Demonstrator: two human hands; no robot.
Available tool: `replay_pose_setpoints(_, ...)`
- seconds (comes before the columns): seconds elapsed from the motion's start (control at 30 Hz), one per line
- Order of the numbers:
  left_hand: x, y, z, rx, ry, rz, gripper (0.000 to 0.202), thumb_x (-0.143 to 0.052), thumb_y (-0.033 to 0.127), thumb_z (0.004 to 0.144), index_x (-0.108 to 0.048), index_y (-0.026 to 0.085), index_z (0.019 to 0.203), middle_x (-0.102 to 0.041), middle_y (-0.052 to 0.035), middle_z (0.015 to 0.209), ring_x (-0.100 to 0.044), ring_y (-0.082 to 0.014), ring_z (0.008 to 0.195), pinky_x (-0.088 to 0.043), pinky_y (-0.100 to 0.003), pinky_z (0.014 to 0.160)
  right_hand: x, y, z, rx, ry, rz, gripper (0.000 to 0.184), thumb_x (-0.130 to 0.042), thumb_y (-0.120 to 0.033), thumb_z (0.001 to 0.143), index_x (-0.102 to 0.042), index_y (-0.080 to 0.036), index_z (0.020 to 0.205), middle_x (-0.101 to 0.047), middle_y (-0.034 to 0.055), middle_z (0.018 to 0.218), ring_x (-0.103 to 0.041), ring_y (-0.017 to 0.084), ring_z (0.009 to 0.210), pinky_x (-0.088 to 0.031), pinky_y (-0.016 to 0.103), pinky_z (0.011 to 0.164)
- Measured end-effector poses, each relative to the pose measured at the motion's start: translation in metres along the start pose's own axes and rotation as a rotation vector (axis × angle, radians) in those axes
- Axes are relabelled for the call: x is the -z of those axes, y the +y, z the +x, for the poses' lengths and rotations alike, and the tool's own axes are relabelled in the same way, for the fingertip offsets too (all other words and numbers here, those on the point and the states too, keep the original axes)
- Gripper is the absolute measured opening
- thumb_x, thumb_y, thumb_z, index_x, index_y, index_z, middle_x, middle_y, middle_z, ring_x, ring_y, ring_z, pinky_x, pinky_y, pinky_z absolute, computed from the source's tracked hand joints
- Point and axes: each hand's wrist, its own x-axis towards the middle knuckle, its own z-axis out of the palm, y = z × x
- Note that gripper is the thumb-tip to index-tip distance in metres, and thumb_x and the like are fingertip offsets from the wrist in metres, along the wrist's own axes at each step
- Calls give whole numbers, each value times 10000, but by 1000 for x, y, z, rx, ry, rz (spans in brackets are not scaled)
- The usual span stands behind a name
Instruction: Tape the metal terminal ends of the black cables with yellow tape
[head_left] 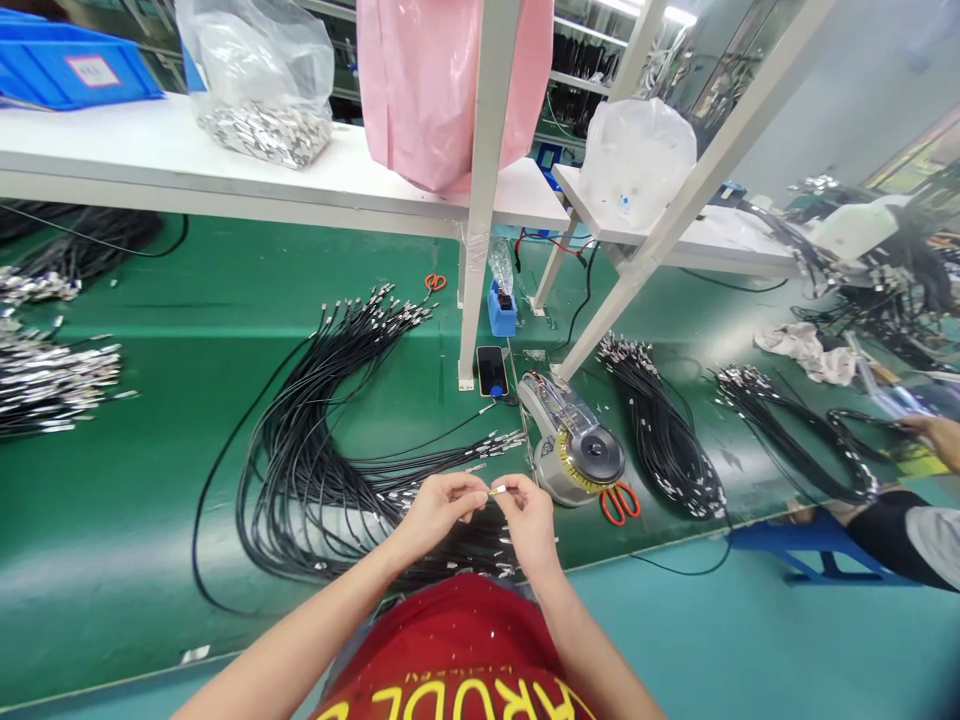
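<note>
Head view; left hand and right hand pinch a cable terminal, its long axis lying sideways.

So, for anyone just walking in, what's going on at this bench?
A person's left hand and right hand pinch a small pale-and-yellow piece between them, just above a heap of black cables with metal ends. A round tape dispenser and orange-handled scissors lie nearby on the green bench top. At the right, another person's hand is beside a further cable bundle.
</note>
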Motion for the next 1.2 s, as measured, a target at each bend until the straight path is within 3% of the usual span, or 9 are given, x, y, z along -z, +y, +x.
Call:
replay_pose_setpoints(0.1,-1,-2,0,-19,28,28,274,-683,398,803,-713,131,857,-647,-27,700,-523,-115,560,-434,-218,550,4,-1,0,-10,27,13,214,-622,-344,841,-700,-185,961,-740,60,863,-687,209,765,-526,290,689)
replay_pose_setpoints(0.27,-3,-1,-1,-83,46,113,237,-658,378,832,-691,144,850,-638,-16,682,-566,-131,594,-464,-229,603,13,-8,-5,-25,-2,-68,247,-575,-385,881,-681,-183,787,-681,21,667,-631,181,622,-486,265,601)
replay_pose_setpoints(0.43,-7,6,0,-61,9,172,332,-703,357,798,-660,154,1057,-700,-44,816,-639,-166,688,-500,-257,662,17,-17,-9,15,-2,-132,195,-579,-333,867,-686,-191,790,-684,15,698,-606,175,642,-456,254,608)
replay_pose_setpoints(0.5,-10,6,1,-79,3,197,303,-692,365,811,-687,152,1026,-703,-46,780,-636,-166,644,-497,-254,618,17,-19,-10,26,-9,-129,202,-581,-338,865,-687,-190,778,-674,11,688,-593,170,631,-445,250,601)
replay_pose_setpoints(0.63,-8,-4,1,-340,69,455,213,-610,337,884,-762,187,879,-731,-82,803,-654,-185,700,-503,-267,654,14,-14,-11,-10,3,-35,240,-595,-372,862,-674,-180,744,-614,-10,612,-545,150,575,-421,242,562)
replay_pose_setpoints(0.77,5,-16,-3,-563,-69,803,288,-495,258,938,-744,228,1079,-747,-114,1024,-682,-203,800,-512,-301,735,7,-7,-9,-160,13,196,256,-657,-380,810,-651,-168,667,-578,-23,562,-496,123,509,-393,232,521)
replay_pose_setpoints(0.87,12,-18,-5,-613,-98,824,304,-458,249,962,-716,231,1121,-734,-100,1076,-681,-192,871,-523,-297,789,5,-7,-7,-213,9,304,264,-685,-384,786,-646,-163,647,-583,-21,563,-484,115,506,-386,230,526)
replay_pose_setpoints(1.03,15,-7,-8,-446,26,687,274,-479,344,976,-683,206,1097,-720,-71,1047,-651,-184,937,-502,-293,857,11,-9,-7,-168,3,257,225,-674,-352,807,-660,-160,689,-605,-14,606,-517,121,559,-408,236,580)
replay_pose_setpoints(1.2,10,13,-8,-207,-159,526,393,-428,401,984,-677,155,804,-684,-35,791,-611,-161,752,-460,-239,724,17,-8,-10,-82,-65,180,209,-631,-342,855,-662,-165,748,-627,-2,652,-551,138,607,-433,246,614)
